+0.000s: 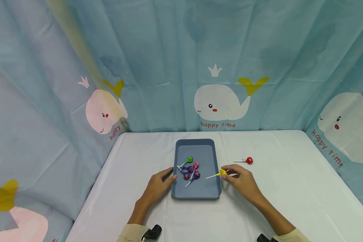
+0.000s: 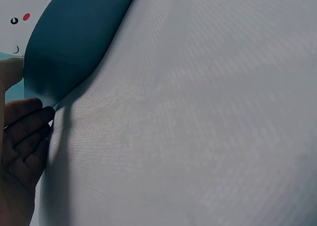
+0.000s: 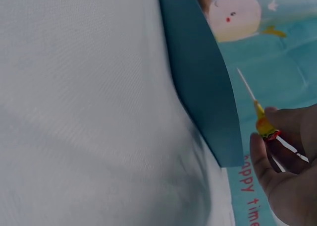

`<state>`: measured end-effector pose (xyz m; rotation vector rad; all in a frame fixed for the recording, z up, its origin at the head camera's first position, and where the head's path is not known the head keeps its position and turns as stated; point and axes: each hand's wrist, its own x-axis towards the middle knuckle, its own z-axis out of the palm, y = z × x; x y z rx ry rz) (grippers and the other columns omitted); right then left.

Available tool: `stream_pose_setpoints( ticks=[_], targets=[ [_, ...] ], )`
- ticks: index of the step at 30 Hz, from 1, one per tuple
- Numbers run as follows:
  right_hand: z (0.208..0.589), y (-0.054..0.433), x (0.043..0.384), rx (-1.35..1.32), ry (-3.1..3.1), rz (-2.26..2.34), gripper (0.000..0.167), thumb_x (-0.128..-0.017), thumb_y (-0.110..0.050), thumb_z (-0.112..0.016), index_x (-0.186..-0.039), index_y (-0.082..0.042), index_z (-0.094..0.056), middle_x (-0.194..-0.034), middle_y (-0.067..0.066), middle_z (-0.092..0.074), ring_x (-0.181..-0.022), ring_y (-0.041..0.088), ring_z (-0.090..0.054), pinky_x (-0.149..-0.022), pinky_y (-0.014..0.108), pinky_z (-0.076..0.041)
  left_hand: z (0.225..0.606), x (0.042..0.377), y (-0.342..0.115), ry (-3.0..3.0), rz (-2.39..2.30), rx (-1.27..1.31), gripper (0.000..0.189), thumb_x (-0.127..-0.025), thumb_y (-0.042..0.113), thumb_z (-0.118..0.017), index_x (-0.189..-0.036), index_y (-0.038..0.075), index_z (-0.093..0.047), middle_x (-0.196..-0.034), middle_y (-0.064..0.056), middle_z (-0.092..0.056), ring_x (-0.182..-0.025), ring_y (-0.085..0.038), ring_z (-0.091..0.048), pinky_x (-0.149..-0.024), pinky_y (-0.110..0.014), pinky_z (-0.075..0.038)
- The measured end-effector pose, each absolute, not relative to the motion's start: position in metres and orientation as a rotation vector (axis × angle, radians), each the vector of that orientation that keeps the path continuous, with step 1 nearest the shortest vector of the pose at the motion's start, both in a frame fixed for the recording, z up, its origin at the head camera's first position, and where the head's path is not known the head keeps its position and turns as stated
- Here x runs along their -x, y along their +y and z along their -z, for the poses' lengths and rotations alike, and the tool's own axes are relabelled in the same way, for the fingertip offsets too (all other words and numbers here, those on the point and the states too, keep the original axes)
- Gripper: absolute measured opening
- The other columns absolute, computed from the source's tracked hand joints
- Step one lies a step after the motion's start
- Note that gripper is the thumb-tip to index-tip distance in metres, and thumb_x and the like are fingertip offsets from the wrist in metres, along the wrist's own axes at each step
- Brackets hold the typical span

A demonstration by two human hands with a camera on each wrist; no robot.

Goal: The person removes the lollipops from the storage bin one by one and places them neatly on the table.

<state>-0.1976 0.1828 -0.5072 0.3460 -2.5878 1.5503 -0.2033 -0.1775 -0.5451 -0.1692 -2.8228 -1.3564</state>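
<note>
In the head view a blue-grey tray (image 1: 196, 191) lies on the table. My left hand (image 1: 155, 186) holds its left side, thumb at the rim and fingers against the outer wall; the left wrist view shows these fingers (image 2: 29, 124) beside the tray wall (image 2: 74, 42). My right hand (image 1: 242, 181) pinches a yellow lollipop (image 1: 222, 172) by its wrapped head, over the tray's right rim, the white stick pointing left. In the right wrist view the lollipop (image 3: 265, 127) sits between thumb and fingers. Inside the tray are a green lollipop (image 1: 190, 159), a pink lollipop (image 1: 196, 164) and several purple ones (image 1: 196, 174).
A red lollipop (image 1: 249, 160) lies on the white tablecloth (image 1: 275, 188) to the right of the tray, its stick pointing left. Behind the table hangs a blue curtain (image 1: 169, 67) printed with whales.
</note>
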Motion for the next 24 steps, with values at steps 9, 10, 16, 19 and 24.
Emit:
stream_pose_setpoints(
  ticks=[9, 10, 16, 19, 24],
  targets=[
    [0.513, 0.196, 0.198, -0.305, -2.572, -1.526, 0.033, -0.092, -0.013, -0.085, -0.123, -0.004, -0.077, -0.115, 0.006, -0.078, -0.101, 0.012, -0.072, -0.086, 0.017, -0.061, 0.546, 0.203, -0.178, -2.818, 1.346, 0.177, 0.067, -0.1, 0.058, -0.067, -0.151, 0.015, -0.061, -0.154, -0.011, -0.06, -0.147, -0.041, -0.05, -0.124, -0.06, -0.038],
    [0.514, 0.197, 0.198, -0.291, -2.579, -1.524, 0.033, -0.092, -0.014, -0.085, -0.123, -0.004, -0.077, -0.116, 0.006, -0.078, -0.101, 0.011, -0.071, -0.086, 0.016, -0.061, 0.546, 0.203, -0.178, -2.817, 1.348, 0.176, 0.067, -0.1, 0.058, -0.067, -0.151, 0.015, -0.061, -0.154, -0.011, -0.06, -0.147, -0.041, -0.05, -0.124, -0.06, -0.038],
    [0.516, 0.207, 0.197, -0.236, -2.601, -1.504, 0.034, -0.093, -0.013, -0.084, -0.124, -0.005, -0.077, -0.118, 0.008, -0.077, -0.104, 0.016, -0.072, -0.088, 0.013, -0.058, 0.547, 0.203, -0.177, -2.817, 1.348, 0.168, 0.067, -0.1, 0.058, -0.067, -0.151, 0.016, -0.062, -0.154, -0.011, -0.06, -0.147, -0.041, -0.05, -0.123, -0.061, -0.039],
    [0.517, 0.213, 0.197, -0.217, -2.607, -1.486, 0.034, -0.093, -0.012, -0.083, -0.125, -0.004, -0.076, -0.118, 0.009, -0.076, -0.105, 0.022, -0.072, -0.089, 0.011, -0.057, 0.547, 0.203, -0.177, -2.816, 1.348, 0.171, 0.067, -0.1, 0.058, -0.068, -0.151, 0.015, -0.061, -0.154, -0.011, -0.06, -0.147, -0.041, -0.05, -0.123, -0.061, -0.039],
    [0.518, 0.221, 0.197, -0.195, -2.631, -1.44, 0.033, -0.095, -0.015, -0.082, -0.126, -0.005, -0.076, -0.12, 0.009, -0.076, -0.107, 0.027, -0.073, -0.089, 0.011, -0.057, 0.546, 0.204, -0.177, -2.813, 1.344, 0.173, 0.067, -0.1, 0.057, -0.068, -0.151, 0.015, -0.061, -0.154, -0.011, -0.06, -0.147, -0.041, -0.05, -0.123, -0.061, -0.039]
  ],
)
